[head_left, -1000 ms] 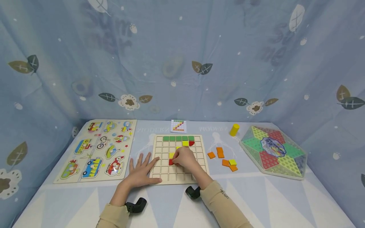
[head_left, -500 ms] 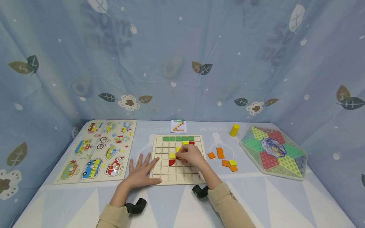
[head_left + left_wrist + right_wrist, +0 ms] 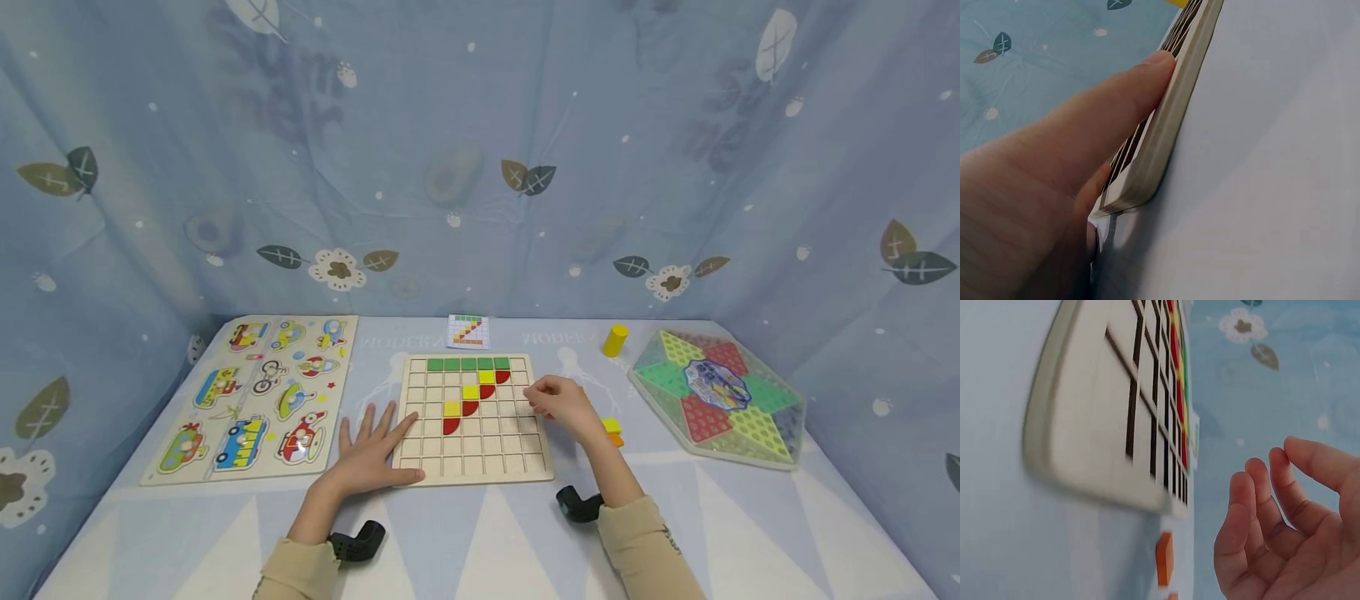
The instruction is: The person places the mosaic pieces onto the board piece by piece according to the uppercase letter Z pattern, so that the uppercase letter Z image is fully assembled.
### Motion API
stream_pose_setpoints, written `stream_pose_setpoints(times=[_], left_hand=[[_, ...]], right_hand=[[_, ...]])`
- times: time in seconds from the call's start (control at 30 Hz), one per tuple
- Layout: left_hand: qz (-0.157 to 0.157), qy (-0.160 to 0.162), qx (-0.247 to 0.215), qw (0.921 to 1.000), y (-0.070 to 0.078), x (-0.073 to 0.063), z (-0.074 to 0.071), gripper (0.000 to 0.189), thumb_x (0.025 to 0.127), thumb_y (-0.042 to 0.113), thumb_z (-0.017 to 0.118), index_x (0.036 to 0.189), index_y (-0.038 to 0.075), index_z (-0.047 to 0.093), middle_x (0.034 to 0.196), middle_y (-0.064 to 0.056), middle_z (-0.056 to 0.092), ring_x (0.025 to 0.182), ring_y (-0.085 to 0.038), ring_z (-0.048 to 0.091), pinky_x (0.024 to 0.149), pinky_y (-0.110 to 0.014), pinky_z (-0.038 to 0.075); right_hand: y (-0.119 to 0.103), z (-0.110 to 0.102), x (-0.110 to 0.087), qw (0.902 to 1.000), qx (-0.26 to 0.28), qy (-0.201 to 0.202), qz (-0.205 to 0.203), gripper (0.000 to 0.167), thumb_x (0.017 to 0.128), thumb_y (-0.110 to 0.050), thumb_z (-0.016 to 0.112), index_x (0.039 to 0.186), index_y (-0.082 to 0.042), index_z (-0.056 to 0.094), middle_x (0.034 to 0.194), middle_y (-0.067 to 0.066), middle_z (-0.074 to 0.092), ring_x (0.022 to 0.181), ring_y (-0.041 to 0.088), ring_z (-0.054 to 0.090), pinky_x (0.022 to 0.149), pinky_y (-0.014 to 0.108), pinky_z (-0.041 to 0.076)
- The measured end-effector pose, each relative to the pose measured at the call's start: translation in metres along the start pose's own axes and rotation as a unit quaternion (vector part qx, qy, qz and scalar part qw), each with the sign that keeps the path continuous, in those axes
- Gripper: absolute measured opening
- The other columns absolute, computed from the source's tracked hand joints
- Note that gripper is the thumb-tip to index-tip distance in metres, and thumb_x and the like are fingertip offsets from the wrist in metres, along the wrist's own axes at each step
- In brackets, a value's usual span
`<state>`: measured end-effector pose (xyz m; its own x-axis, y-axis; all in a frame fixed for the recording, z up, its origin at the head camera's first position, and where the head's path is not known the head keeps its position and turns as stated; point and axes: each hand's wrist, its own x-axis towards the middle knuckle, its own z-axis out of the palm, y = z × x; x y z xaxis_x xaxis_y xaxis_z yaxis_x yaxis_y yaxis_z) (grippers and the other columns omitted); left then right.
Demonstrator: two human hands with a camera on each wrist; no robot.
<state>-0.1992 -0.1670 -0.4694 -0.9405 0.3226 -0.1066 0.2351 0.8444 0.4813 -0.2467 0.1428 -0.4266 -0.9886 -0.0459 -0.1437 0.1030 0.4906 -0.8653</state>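
Observation:
A wooden grid board (image 3: 435, 467) lies in the middle of the table. Green square tiles (image 3: 468, 364) line its far row, and a diagonal of yellow squares (image 3: 452, 409) and red rounded tiles (image 3: 451, 426) runs below them. My left hand (image 3: 371, 458) rests with fingers spread at the board's left edge; its thumb (image 3: 1129, 87) presses on the near rim. Past the board's right edge, my right hand (image 3: 566, 406) hovers with loosely bent fingers. The right wrist view shows nothing between its thumb and fingertips. Below it lies an orange tile (image 3: 1164, 559).
A yellow tile (image 3: 611, 426) and orange tile (image 3: 615, 439) lie right of the right hand. Behind stand a yellow cylinder (image 3: 615, 341) and a pattern card (image 3: 468, 332). A vehicle puzzle (image 3: 210, 429) lies left, a hexagonal game box (image 3: 717, 396) right.
My right hand has moved from the board's middle to the right, past its edge, uncovering the red and yellow diagonal and covering some orange tiles. The left hand stays put.

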Motion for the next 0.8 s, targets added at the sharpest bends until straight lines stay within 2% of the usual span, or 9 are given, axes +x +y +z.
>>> stream_pose_setpoints(times=[0.17,0.27,0.47,0.67,0.8], left_hand=[[-0.001,0.0,0.003,1.0,0.0,0.0,-0.001,0.094,0.07,0.061,0.066,0.145,0.016,0.033,0.153,-0.02,0.011,0.137,-0.047,-0.006,0.1,-0.066,-0.014],[-0.001,0.001,0.005,1.0,0.0,0.0,-0.001,0.094,0.07,0.061,0.066,0.145,0.016,0.033,0.153,-0.02,0.011,0.137,-0.047,-0.005,0.1,-0.066,-0.014],[-0.002,0.001,0.006,1.0,0.001,0.0,-0.001,0.093,0.07,0.061,0.066,0.145,0.016,0.033,0.152,-0.021,0.012,0.137,-0.047,-0.005,0.1,-0.066,-0.013],[-0.001,0.0,0.007,1.0,0.001,0.0,-0.001,0.093,0.07,0.061,0.066,0.145,0.016,0.033,0.153,-0.021,0.011,0.137,-0.047,-0.005,0.1,-0.066,-0.013],[-0.002,0.001,0.006,1.0,0.001,0.0,0.0,0.093,0.07,0.061,0.066,0.145,0.016,0.033,0.153,-0.021,0.011,0.137,-0.047,-0.005,0.1,-0.066,-0.013]], right_hand=[[0.01,-0.023,-0.004,0.9989,-0.017,0.028,0.033,0.023,0.089,-0.024,0.061,0.091,-0.002,0.062,0.075,0.008,0.059,0.066,0.022,0.05,0.058,0.03,0.042],[0.018,-0.035,-0.005,0.9975,-0.019,0.042,0.053,0.024,0.09,-0.026,0.06,0.094,-0.002,0.062,0.079,0.008,0.06,0.069,0.022,0.052,0.057,0.029,0.041],[0.034,-0.054,-0.009,0.9965,-0.014,0.047,0.067,0.027,0.091,-0.024,0.057,0.101,0.0,0.061,0.094,0.012,0.063,0.083,0.023,0.057,0.069,0.03,0.048],[0.047,-0.069,-0.015,0.9945,-0.058,0.041,0.077,0.019,0.086,-0.006,0.06,0.103,0.002,0.06,0.103,0.017,0.06,0.086,0.025,0.055,0.072,0.032,0.049],[0.05,-0.072,-0.018,0.9907,-0.095,0.036,0.091,0.023,0.078,0.007,0.061,0.1,0.001,0.062,0.104,0.018,0.059,0.086,0.026,0.052,0.073,0.033,0.05]])
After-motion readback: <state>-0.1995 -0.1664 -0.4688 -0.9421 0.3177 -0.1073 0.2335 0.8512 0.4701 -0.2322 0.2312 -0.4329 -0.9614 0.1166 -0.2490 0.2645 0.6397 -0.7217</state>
